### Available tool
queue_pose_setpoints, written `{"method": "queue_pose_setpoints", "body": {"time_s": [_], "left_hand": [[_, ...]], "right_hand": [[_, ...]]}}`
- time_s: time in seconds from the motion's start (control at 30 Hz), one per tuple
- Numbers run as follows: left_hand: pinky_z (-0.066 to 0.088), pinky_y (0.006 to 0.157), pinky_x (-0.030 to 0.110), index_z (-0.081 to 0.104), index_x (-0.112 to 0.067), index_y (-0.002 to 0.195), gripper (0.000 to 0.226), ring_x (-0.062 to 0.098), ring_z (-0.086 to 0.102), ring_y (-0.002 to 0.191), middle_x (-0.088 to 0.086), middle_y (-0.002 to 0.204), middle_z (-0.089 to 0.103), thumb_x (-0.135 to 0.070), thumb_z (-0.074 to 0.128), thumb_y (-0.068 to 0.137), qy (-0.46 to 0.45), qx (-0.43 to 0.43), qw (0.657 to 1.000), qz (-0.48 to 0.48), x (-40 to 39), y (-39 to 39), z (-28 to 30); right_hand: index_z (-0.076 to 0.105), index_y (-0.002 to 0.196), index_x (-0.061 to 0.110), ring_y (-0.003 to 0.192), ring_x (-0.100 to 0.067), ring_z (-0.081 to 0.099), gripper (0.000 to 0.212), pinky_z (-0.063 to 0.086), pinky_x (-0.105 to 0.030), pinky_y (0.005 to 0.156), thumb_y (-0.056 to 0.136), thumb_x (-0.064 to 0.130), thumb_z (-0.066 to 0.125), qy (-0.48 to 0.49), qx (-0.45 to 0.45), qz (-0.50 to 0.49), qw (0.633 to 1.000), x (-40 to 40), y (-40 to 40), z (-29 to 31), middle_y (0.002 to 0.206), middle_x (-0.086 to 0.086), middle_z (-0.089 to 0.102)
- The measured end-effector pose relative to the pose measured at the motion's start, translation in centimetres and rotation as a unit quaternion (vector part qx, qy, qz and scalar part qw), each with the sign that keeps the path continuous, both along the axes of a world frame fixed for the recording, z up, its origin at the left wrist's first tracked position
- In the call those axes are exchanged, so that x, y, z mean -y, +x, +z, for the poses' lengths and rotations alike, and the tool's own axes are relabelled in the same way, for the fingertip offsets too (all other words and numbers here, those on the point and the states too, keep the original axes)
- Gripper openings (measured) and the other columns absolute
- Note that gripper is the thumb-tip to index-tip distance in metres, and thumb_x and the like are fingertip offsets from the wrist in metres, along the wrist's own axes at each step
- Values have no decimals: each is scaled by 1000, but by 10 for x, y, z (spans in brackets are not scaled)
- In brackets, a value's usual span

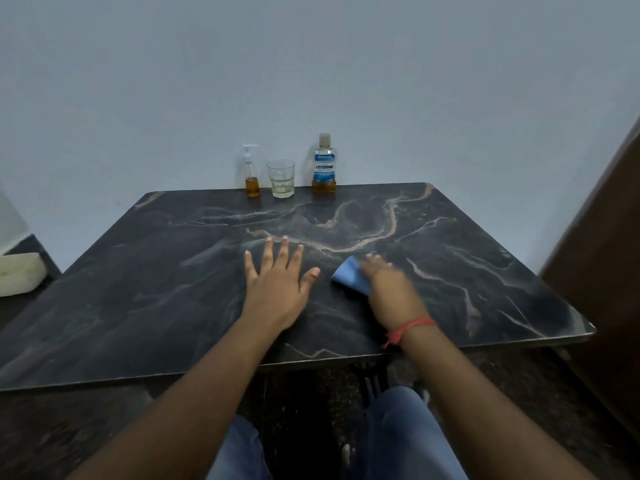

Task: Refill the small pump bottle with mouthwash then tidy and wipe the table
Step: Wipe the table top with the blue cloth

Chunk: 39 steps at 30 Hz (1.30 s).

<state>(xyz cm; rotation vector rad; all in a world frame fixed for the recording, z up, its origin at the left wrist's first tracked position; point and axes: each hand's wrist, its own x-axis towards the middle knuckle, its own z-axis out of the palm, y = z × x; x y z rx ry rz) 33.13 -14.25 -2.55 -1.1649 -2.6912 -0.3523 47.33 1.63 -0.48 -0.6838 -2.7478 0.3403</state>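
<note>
At the table's far edge, against the wall, stand a small clear pump bottle (251, 174) with amber liquid in its bottom part, an almost empty drinking glass (281, 178), and a capped mouthwash bottle (324, 166) with a blue label and a little amber liquid. My left hand (277, 277) lies flat on the dark marble table (138, 271), fingers spread, holding nothing. My right hand (389, 284), slightly blurred, presses a folded blue cloth (350, 276) onto the tabletop near the middle. A red thread is tied round my right wrist.
A pale blue wall runs directly behind the table. A brown wooden panel (602, 258) stands at the right. A white object (19, 273) sits low at the left. My knees in blue jeans are under the near table edge.
</note>
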Motion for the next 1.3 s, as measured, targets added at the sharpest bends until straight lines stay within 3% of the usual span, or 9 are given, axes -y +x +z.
{"method": "queue_pose_setpoints", "body": {"time_s": [0.17,0.3,0.47,0.57,0.63,0.73,0.9,1.13,1.3], "left_hand": [[-7,120,63,15,-26,161,86,27,-12,155,3,170,3,-70,-9,91,-13,-15,997,70,46,-49,-4],[-5,121,63,20,-24,160,88,27,-8,156,4,170,9,-70,-8,91,27,18,996,87,53,-53,-8],[-5,121,61,24,-22,159,90,26,-5,156,5,169,14,-68,-9,90,44,5,996,82,52,-51,-8],[-5,122,61,24,-22,159,84,26,-4,156,5,169,15,-66,-4,94,43,1,996,77,52,-51,-9],[-5,122,61,23,-22,160,83,26,-5,156,5,169,14,-66,-4,94,48,5,996,80,53,-52,-10],[-6,122,60,23,-21,160,89,25,-6,156,5,169,14,-68,-9,90,57,8,995,80,53,-53,-9],[-6,122,61,22,-22,159,92,25,-6,156,5,169,13,-70,-13,88,60,5,995,75,55,-51,-9],[-6,122,60,21,-22,160,92,25,-7,156,5,170,12,-69,-13,88,61,5,995,76,54,-50,-8],[-6,122,60,20,-23,160,82,25,-8,156,4,170,11,-65,-4,94,53,13,995,78,54,-51,-7]], "right_hand": [[51,140,16,119,-32,57,59,43,-37,104,88,-10,46,-51,-140,-135,980,-25,-16,30,131,-15,59],[56,125,6,113,-35,57,32,46,-38,91,95,4,43,-24,-11,-35,999,27,-61,17,122,-17,60],[53,132,6,123,-30,49,38,41,-30,97,101,17,34,25,52,205,977,86,-86,-16,134,-14,54],[56,130,10,120,-24,53,39,43,-17,87,99,24,37,45,64,141,987,64,-86,-3,132,-10,58],[53,131,7,120,-26,53,37,43,-28,95,99,17,37,8,62,61,996,65,-89,-4,132,-13,56],[40,141,4,129,-29,45,42,36,-36,109,99,6,38,59,49,137,988,95,-92,-16,141,-17,45],[52,129,3,118,-31,53,34,44,-39,99,98,4,37,3,56,0,998,78,-97,-2,130,-18,53],[58,121,12,116,-29,57,26,47,-39,97,98,14,47,-9,60,144,988,96,-95,0,123,-11,59],[37,148,24,150,-24,10,49,10,-47,121,101,37,44,32,129,245,960,59,-77,8,160,-2,24]]}}
